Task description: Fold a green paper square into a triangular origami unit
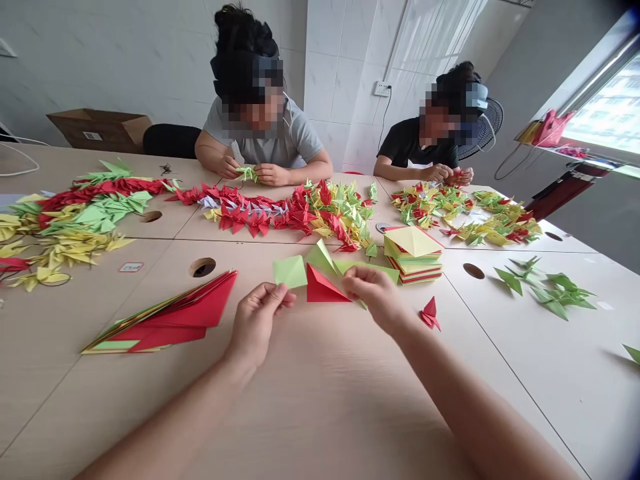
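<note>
"Two bare hands reach over a pale table (320, 413). What are they gripping?"

"The left hand (261, 317) pinches a light green square (290, 271) between thumb and fingers. The right hand (376, 293) has its fingers closed beside a red folded paper (323, 287) and loose green paper (320, 257); I cannot tell which it grips."

"What lies around them?"

"A folded paper pile (175, 320) on the left; a square paper stack (414, 257) and a small red paper bird (431, 315) on the right. Beyond, two people (263, 127) (425, 143) handle folded paper near colorful paper clusters (295, 210)."
</note>
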The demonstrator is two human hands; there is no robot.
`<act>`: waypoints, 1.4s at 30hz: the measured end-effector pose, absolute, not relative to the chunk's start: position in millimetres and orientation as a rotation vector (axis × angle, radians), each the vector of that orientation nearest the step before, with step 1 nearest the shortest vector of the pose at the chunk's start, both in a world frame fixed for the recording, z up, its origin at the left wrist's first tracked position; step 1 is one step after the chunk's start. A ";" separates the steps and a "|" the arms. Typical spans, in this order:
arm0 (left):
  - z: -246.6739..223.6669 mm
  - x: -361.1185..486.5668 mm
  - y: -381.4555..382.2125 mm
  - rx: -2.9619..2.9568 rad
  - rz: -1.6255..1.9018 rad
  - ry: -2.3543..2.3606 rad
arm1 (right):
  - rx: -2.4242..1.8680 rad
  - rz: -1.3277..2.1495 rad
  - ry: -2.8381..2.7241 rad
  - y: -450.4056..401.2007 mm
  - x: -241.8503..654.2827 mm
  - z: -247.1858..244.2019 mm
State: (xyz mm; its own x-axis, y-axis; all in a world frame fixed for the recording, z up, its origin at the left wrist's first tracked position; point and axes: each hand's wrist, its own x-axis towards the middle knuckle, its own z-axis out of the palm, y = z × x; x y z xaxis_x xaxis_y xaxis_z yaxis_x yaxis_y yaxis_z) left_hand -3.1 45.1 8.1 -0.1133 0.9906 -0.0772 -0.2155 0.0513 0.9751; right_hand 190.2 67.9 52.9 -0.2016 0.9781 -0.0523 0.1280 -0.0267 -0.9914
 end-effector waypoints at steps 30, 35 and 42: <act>13.4 2.8 34.7 1.349 0.990 1.125 | -1.186 1.197 -1.558 64.0 184.7 56.0; 12.3 6.9 30.3 1.398 0.956 1.116 | -1.208 1.218 -1.787 59.2 180.9 54.4; 18.0 9.1 29.6 1.407 0.951 1.099 | -1.235 1.131 -1.671 51.2 172.0 50.3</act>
State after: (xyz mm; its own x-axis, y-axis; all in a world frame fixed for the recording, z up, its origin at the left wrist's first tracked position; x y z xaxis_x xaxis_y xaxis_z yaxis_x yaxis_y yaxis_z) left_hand 9.1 29.6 18.0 0.2583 0.9659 -0.0193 0.1203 -0.0123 0.9927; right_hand 172.0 51.2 50.3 -0.2467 0.9668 0.0672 0.2966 0.1413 -0.9445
